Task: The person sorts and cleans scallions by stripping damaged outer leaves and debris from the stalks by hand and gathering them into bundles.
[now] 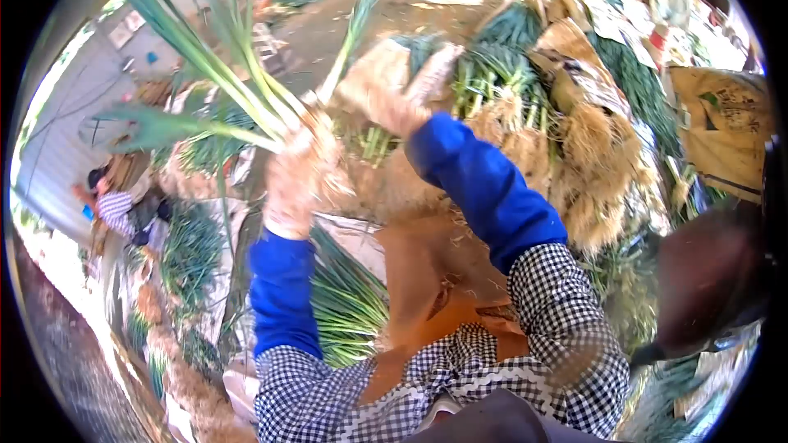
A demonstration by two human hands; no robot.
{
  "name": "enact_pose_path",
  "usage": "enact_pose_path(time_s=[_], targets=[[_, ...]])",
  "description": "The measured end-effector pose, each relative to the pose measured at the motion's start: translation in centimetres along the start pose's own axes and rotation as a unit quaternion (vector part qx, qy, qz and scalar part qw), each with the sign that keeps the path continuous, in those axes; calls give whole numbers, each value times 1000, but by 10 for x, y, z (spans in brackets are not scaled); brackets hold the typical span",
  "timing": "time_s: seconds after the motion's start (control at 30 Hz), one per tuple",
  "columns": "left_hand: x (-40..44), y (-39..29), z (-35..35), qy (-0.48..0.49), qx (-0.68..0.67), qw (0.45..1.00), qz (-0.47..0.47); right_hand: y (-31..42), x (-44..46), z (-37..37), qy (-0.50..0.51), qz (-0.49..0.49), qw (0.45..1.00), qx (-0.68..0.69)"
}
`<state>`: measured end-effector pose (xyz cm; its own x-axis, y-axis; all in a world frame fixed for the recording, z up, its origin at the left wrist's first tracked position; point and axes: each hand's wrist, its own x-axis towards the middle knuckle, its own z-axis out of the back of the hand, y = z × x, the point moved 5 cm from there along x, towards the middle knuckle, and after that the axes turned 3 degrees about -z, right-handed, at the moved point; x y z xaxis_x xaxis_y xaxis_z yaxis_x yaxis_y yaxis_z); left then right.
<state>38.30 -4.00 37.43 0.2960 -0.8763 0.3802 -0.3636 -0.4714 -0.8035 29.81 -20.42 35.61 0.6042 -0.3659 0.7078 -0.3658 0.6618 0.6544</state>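
Observation:
My left hand [291, 189] is closed around the root end of several long green onions [246, 86]. Their pale stalks and green leaves fan out up and to the left, and tan stringy roots [328, 156] hang beside the hand. One more stalk [351, 37] leans up to the right from the same spot. My right hand [400, 112] is raised to the right of the bunch, smeared by motion; its fingers and anything in them cannot be made out. Below, a bundle of green onions [349, 303] lies beside the brown apron [427, 271] on my lap.
Ahead to the right are heaps of green onions [501, 74] with thick root clumps [591, 164]. A printed brown sack [726, 131] stands at the far right. Another person [119, 209] sits at the left near more green piles [193, 254].

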Motion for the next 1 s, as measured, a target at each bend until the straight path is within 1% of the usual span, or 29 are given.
enact_pose_path(time_s=[0.03, 0.07, 0.1, 0.13, 0.17, 0.2, 0.23, 0.27, 0.3, 0.33, 0.37, 0.4, 0.47, 0.5, 0.53, 0.6, 0.63, 0.67, 0.7, 0.73, 0.8, 0.83, 0.87, 0.93, 0.97, 1.0], targets=[[-8, 45, 14, -51, -7, 998, 32, -28, -39, -4, -19, 174, 925, -338], [-18, 94, 33, -52, -87, 991, 87, -45, -76, -15, -25, 325, 711, -623], [-29, 144, 52, -62, -165, 974, 142, -56, -100, 4, 109, 177, 846, -492], [-40, 183, 64, -131, -170, 961, 174, -50, -106, 28, 108, 17, 862, -496], [-54, 219, 69, -82, -223, 943, 233, -43, -117, 53, 98, -140, 846, -505], [-68, 254, 75, -36, -268, 917, 293, -31, -110, 76, 40, -142, 823, -548], [-78, 269, 63, -34, -390, 851, 350, -19, -103, 100, -19, -149, 797, -586], [-84, 278, 55, -35, -420, 822, 382, -7, -97, 124, -77, -159, 768, -615], [-90, 279, 50, -34, -405, 837, 368, 15, -85, 135, -57, -154, 653, -740], [-91, 278, 46, -31, -389, 851, 351, -27, -95, 163, -139, -103, 640, -749], [-87, 273, 34, 52, -485, 804, 341, -40, -97, 186, -97, -257, 685, -675], [-88, 268, 27, 51, -487, 802, 342, -52, -109, 200, -51, -406, 706, -578], [-85, 249, 8, 37, -501, 806, 311, -84, -157, 225, -12, -411, 753, -514], [-84, 250, 1, 44, -493, 810, 315, -57, -174, 221, -63, -275, 815, -506], [-88, 256, -10, 106, -569, 757, 305, -26, -195, 212, -114, -172, 873, -442], [-104, 242, -55, -66, -445, 808, 380, 7, -239, 188, -239, -270, 849, -387], [-112, 249, -78, -20, -461, 800, 383, 23, -267, 171, -270, -207, 863, -374], [-118, 255, -94, 26, -476, 790, 386, 38, -283, 154, -284, -258, 855, -349], [-123, 240, -118, 95, -500, 745, 432, 53, -299, 137, -298, -309, 843, -324], [-162, 307, -99, 27, -496, 726, 476, 69, -316, 119, -311, -358, 828, -300], [-185, 313, -119, -24, -396, 763, 511, 84, -335, 93, -271, -447, 819, -237], [-195, 321, -126, -23, -408, 753, 516, 86, -346, 87, -281, -402, 840, -234], [-204, 327, -124, -25, -406, 748, 525, 85, -356, 86, -244, -407, 841, -259], [-200, 336, -120, -17, -350, 797, 492, 90, -366, 83, -172, -411, 840, -310], [-194, 335, -123, 10, -378, 791, 481, 95, -363, 87, -165, -401, 841, -324], [-192, 334, -122, 13, -374, 792, 482, 97, -361, 92, -157, -389, 842, -339]])
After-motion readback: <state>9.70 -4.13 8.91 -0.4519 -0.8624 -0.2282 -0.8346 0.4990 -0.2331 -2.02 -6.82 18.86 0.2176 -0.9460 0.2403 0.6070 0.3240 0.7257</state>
